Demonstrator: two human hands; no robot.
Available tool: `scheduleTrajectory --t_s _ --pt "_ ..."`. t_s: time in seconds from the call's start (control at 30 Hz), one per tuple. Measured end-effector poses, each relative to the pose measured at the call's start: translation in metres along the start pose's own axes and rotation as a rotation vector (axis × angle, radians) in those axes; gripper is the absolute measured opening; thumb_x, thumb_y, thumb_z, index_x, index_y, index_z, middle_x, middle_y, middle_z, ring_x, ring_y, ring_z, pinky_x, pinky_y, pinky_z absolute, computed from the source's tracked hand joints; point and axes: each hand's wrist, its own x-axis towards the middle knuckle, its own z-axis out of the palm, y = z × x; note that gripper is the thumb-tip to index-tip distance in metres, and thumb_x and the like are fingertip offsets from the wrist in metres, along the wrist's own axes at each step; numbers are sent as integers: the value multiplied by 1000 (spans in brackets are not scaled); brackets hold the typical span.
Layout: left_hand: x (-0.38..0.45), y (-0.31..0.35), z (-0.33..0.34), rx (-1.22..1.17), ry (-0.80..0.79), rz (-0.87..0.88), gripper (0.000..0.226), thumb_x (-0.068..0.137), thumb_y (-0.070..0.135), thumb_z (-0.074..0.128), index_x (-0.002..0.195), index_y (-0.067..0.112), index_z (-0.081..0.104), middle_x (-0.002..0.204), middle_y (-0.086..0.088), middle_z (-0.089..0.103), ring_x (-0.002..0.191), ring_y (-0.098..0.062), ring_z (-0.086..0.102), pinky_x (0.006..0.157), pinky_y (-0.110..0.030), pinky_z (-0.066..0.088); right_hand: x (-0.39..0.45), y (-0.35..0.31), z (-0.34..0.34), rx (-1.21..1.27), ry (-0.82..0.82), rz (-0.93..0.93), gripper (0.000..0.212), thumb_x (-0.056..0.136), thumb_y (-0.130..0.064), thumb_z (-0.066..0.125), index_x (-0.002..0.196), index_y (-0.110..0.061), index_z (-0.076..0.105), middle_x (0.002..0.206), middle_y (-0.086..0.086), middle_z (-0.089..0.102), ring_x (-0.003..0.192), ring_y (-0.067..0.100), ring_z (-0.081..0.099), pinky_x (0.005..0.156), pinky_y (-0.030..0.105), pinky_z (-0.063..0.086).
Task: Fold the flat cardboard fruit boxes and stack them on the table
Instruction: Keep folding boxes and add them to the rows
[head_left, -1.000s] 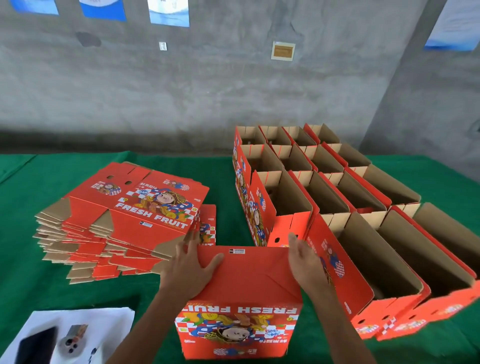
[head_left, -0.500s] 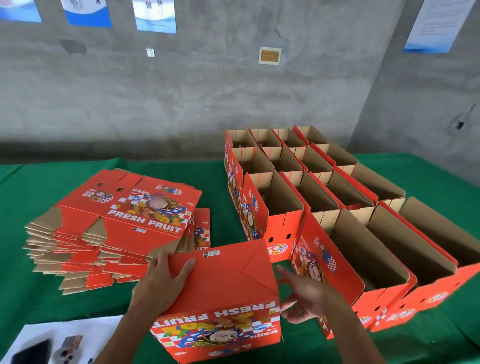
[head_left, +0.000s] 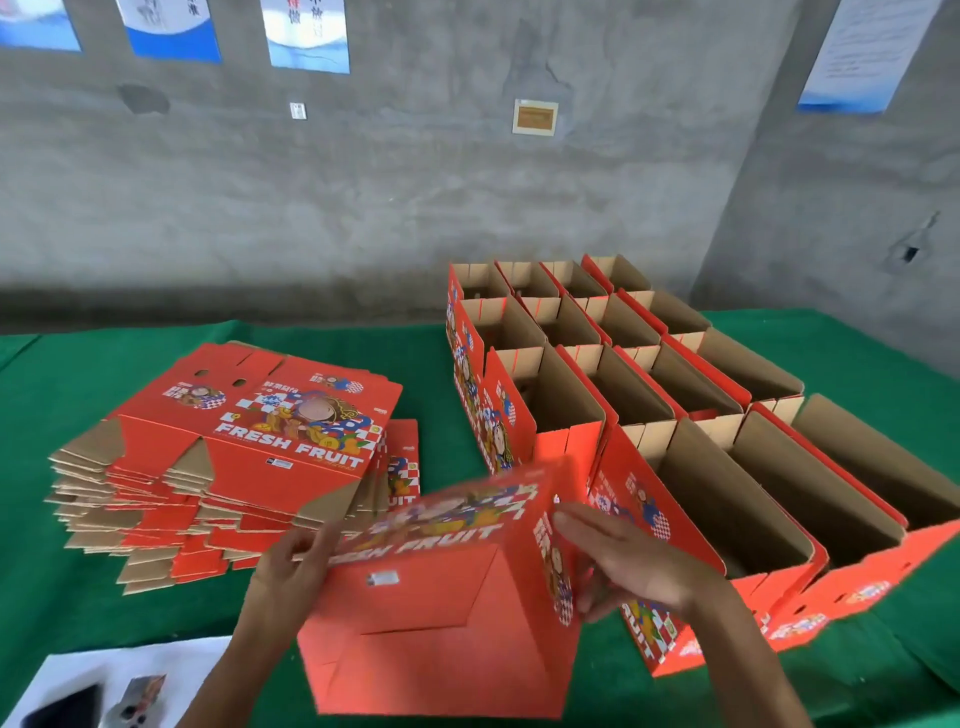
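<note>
Fingers (head_left: 576, 525) of the right hand (head_left: 631, 558) lie straight and flat against the printed end panel of a freshly folded fruit box (head_left: 447, 587), while the left hand (head_left: 291, 564) curls over its opposite upper edge, thumb on the near face and the rest hidden behind the card. Between the two hands the box hangs tipped above the green counter (head_left: 675, 691), its locked base turned toward the camera (the picture blurs here, so the exact tilt cannot be read). Corrugated card of this kind looks light and stiff along its panels but springy at the creases; its printed faces seem smooth enough to slide, so a hold at the folded corners and edges, not mid-panel, appears safest. Just right of the right hand stand rows of finished boxes (head_left: 691, 405), open tops up. Beyond the left hand lies the stack of flat blanks (head_left: 249, 447), many still unfolded.
</note>
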Motion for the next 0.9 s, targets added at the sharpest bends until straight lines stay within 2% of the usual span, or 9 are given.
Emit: scheduleTrajectory --t_s 0.17,0.27,0.33,0.4,0.47,0.6,0.67,0.8,0.9 --pt "-12 16 57 -113 -302 0 52 84 76 60 100 28 77 89 6 79 82 -12 76 91 -47 56 -45 -8 21 -525 223 -290 39 100 -68 41 138 -66 33 128 -18 58 111 0 62 99 30 51" --pt "-36 36 110 -279 -507 -27 35 87 80 48 117 66 60 114 23 73 103 -1 71 99 -51 51 -48 27 59 -989 519 -334 50 103 -64 34 149 -61 17 134 2 46 122 24 52 101 40 48" --pt "-57 41 140 -391 -608 -77 63 80 93 41 139 74 30 145 23 51 129 -8 56 101 -59 50 -51 50 79 -1123 618 -253 47 97 -60 51 142 -59 42 142 17 50 122 37 57 95 48 56" --pt "-81 40 164 -487 -683 -100 76 72 99 38 139 81 10 153 29 35 132 -5 47 96 -57 55 -61 72 82 -1124 662 -185 45 75 -52 82 118 -44 72 124 23 67 97 40 71 73 47 64" --pt "-109 46 180 -520 -630 -116 76 73 96 38 140 74 10 162 21 23 143 -16 39 108 -61 45 -70 101 80 -1106 713 -179 47 61 -49 94 104 -39 78 119 23 71 86 37 74 67 43 64" --pt "-150 46 196 -588 -484 -1 85 85 53 71 150 27 23 164 -13 24 152 -34 25 124 -54 23 -92 148 86 -1008 692 -175 31 71 -55 81 97 -40 77 124 24 69 87 34 73 67 39 64" --pt "-174 34 192 -459 -590 209 79 102 21 62 158 41 9 169 12 14 156 -10 14 127 -35 19 -99 166 95 -917 712 -165 27 77 -59 66 96 -43 77 119 21 70 84 33 73 62 34 62" --pt "-189 17 194 -368 -700 294 92 93 41 60 161 30 -1 171 12 0 157 -5 6 128 -45 19 -93 192 106 -855 808 -141 29 85 -58 60 102 -43 78 121 23 69 89 37 73 63 38 62" --pt "-173 22 208 -345 -724 268 90 96 35 62 159 32 -3 169 12 5 155 -1 13 127 -33 20 -76 198 101 -819 856 -161 35 87 -52 61 116 -40 75 131 28 61 102 42 67 73 44 62"
